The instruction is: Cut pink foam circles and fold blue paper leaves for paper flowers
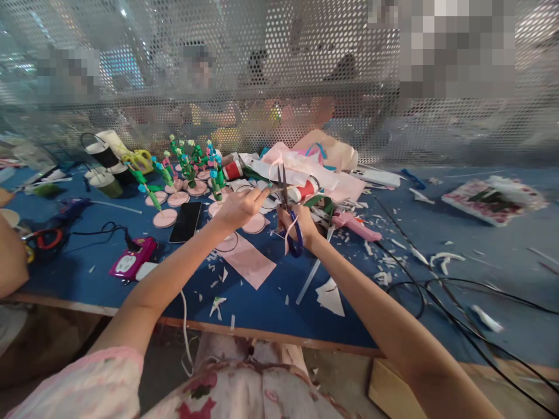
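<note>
Right hand (304,223) grips scissors (285,193), pointing up above blue table (266,307); left hand (241,208) just beside, can't tell if it pinches anything.

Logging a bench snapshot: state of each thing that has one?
Blue scissors, in right hand, blades slightly apart
Black phone, flat, screen dark
Magenta socket box, black plug inserted
Pink glue gun, lying down
Craft flowers, standing on pink discs
Pink sheet, lying flat

Both arms (177,273) stretch forward, left hand (242,208) near the curled right hand (303,226).
</note>
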Action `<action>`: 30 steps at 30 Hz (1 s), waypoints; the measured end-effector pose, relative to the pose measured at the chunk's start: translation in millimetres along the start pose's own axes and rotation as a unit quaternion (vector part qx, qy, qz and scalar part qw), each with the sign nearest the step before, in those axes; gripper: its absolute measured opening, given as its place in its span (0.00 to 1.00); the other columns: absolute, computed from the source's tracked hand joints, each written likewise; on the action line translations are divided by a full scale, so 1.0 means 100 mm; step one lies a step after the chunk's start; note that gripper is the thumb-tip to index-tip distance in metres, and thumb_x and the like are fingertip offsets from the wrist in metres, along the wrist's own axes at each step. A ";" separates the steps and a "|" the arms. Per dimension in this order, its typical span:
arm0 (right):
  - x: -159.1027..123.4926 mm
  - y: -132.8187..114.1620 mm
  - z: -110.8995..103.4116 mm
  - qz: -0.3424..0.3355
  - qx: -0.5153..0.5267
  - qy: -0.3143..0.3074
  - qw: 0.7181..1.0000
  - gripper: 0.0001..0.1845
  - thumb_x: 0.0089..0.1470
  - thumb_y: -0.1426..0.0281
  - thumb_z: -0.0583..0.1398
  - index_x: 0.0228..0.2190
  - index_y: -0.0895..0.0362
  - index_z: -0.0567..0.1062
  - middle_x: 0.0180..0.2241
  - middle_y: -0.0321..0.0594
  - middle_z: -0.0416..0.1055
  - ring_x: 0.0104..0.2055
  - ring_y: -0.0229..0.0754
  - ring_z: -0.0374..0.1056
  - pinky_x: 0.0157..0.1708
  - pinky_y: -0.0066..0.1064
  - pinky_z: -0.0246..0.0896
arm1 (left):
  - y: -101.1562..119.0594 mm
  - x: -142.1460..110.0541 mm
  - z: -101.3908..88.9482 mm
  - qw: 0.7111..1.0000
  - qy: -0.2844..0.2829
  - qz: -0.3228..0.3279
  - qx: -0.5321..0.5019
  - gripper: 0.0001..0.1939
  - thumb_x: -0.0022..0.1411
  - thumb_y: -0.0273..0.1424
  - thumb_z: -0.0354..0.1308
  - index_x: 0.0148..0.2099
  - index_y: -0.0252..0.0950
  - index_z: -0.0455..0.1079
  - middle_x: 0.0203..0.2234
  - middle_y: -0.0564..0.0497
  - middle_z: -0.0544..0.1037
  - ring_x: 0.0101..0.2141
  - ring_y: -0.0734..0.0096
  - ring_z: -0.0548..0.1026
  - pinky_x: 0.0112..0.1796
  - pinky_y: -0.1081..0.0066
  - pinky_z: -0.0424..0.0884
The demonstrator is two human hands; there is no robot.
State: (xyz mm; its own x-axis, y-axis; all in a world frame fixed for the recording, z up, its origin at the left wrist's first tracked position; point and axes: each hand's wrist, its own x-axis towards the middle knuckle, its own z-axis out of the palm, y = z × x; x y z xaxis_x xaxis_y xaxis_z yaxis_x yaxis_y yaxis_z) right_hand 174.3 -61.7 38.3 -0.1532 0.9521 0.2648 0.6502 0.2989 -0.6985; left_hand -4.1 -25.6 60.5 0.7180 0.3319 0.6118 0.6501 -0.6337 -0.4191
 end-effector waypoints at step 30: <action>-0.08 -0.02 -0.11 0.017 0.046 -0.023 0.999 0.20 0.52 0.65 0.51 0.12 0.56 0.67 0.17 0.41 0.70 0.22 0.41 0.65 0.30 0.32 0.60 | -0.07 0.05 -0.12 0.987 -0.087 0.047 -0.124 0.17 0.64 0.24 0.43 0.44 0.30 0.72 0.20 0.49 0.74 0.22 0.72 0.71 0.23 0.74 0.63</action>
State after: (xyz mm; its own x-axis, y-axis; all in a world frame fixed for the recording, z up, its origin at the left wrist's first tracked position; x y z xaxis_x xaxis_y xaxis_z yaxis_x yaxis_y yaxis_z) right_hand 182.4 -70.6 44.2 -0.1674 0.9629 0.2119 0.5844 0.2700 -0.7652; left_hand -8.0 -28.1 74.9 0.8182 0.3647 0.4443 0.5129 -0.8122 -0.2778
